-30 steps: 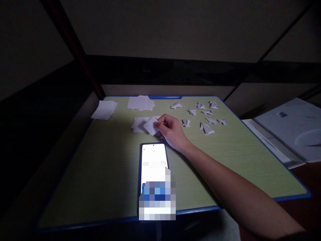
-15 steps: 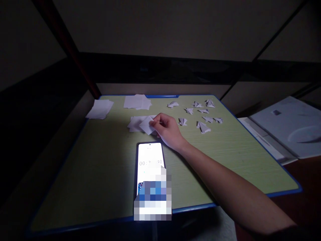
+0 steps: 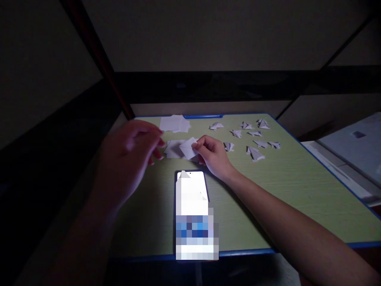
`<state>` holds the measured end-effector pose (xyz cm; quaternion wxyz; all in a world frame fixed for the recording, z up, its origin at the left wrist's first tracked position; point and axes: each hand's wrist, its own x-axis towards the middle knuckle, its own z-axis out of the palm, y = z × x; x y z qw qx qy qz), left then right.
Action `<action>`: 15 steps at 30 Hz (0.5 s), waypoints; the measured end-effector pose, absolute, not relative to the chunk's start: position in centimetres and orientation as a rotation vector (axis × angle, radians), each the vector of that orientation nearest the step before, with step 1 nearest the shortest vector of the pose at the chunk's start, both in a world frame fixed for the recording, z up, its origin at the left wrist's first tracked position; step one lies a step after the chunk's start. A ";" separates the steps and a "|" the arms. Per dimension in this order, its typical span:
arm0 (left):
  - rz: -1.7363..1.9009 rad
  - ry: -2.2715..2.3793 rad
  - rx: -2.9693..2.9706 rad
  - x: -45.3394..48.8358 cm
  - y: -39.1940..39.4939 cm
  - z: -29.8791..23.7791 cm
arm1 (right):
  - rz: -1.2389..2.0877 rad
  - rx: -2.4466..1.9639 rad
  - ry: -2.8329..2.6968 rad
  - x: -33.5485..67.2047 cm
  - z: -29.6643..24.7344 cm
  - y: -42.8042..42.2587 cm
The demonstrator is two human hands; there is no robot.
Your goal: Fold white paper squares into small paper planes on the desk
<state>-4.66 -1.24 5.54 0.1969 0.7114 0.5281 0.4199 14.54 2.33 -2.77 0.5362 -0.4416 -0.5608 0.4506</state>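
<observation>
My right hand point(image 3: 214, 157) pinches a small folded piece of white paper point(image 3: 187, 149) between thumb and fingers, its pointed corners showing. Beneath it, white paper sheets point(image 3: 172, 150) lie on the green table point(image 3: 285, 190). To the left, my left hand point(image 3: 126, 157) hovers over the table, slightly blurred, with fingers loosely bent and apart and nothing visible in them. It is close to the folded paper but does not touch it. A lit phone point(image 3: 192, 190) lies in front of the hands, much of its screen pixelated.
Several small folded paper figures point(image 3: 255, 153) are scattered at the back right of the table. Another stack of white sheets point(image 3: 170, 124) lies near the back edge. A pale, flat box-like object point(image 3: 357, 155) stands beyond the table's right edge.
My left hand has come into view from the left and now hides the left pile of sheets. My right hand still holds the folded paper. The view has shifted slightly left.
</observation>
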 end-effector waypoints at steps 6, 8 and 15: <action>0.894 1.418 1.963 -1.8 2.8 2.4 | 1.101 -1.033 -1.280 14.8 -2.4 2.1; 0.926 1.337 1.926 -1.5 3.0 1.3 | 1.104 -1.023 -1.273 14.8 -2.3 2.0; 1.020 1.164 1.743 -1.9 2.5 -0.2 | 1.112 -1.034 -1.293 14.6 -2.3 1.9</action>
